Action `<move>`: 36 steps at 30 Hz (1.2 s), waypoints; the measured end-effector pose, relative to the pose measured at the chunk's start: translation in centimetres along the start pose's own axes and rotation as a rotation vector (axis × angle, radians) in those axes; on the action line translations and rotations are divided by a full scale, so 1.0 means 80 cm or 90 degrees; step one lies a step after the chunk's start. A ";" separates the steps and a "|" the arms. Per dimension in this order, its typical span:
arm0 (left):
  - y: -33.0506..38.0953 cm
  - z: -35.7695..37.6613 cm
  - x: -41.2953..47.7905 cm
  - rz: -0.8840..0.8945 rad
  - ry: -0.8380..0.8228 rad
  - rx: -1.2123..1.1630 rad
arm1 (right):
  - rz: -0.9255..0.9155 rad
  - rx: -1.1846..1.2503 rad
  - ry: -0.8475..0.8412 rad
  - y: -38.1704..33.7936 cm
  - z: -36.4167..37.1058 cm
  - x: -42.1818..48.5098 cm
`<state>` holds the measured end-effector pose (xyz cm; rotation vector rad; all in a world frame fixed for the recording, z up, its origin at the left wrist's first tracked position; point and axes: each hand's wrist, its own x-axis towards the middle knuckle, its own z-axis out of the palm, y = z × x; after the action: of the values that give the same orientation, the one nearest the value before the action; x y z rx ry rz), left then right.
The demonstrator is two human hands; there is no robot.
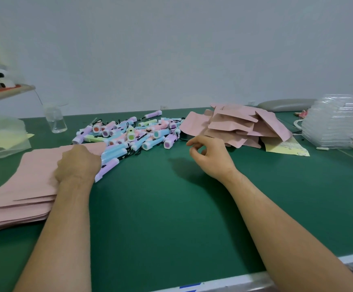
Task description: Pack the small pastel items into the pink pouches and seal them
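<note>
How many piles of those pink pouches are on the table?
2. A flat stack lies at the left under the left hand; a loose heap lies back right, beyond the right hand. More could be hidden behind it.

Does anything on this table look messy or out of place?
Nothing looks damaged or spilled. The pouch heap at back right is jumbled, unlike the neat pouch stack at left, and the pastel items lie in a loose pile.
</note>
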<state>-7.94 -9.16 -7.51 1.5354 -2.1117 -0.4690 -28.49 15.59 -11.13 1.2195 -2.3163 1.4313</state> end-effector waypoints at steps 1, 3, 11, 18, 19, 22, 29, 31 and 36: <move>0.003 -0.003 -0.003 0.018 0.012 0.007 | -0.001 -0.008 -0.009 0.000 0.000 0.000; 0.012 -0.011 -0.010 0.096 0.108 -0.080 | -0.001 -0.013 -0.021 -0.003 0.002 0.000; 0.095 0.016 -0.055 0.008 -0.002 -1.067 | 0.233 0.474 -0.195 -0.031 0.001 -0.002; 0.081 0.087 -0.064 -0.161 -0.230 -0.939 | 0.237 0.507 -0.292 -0.039 0.007 -0.004; 0.079 0.088 -0.059 -0.159 -0.257 -0.965 | 0.240 0.496 -0.271 -0.038 0.007 -0.004; 0.071 0.077 -0.046 -0.161 -0.320 -1.048 | 0.219 0.423 -0.256 -0.032 0.000 -0.004; 0.049 0.071 -0.031 0.008 -0.387 -0.807 | 0.286 0.513 -0.332 -0.028 -0.018 0.003; 0.048 0.072 -0.032 0.111 -0.447 -0.680 | 0.341 0.513 -0.259 -0.022 -0.018 0.009; 0.060 0.073 -0.045 0.354 -0.472 -0.413 | 0.348 0.415 -0.300 -0.009 -0.024 0.007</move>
<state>-14.09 -4.27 -10.42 0.3901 -2.3899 -1.4814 -28.88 16.65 -9.31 1.2045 -2.7373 2.4649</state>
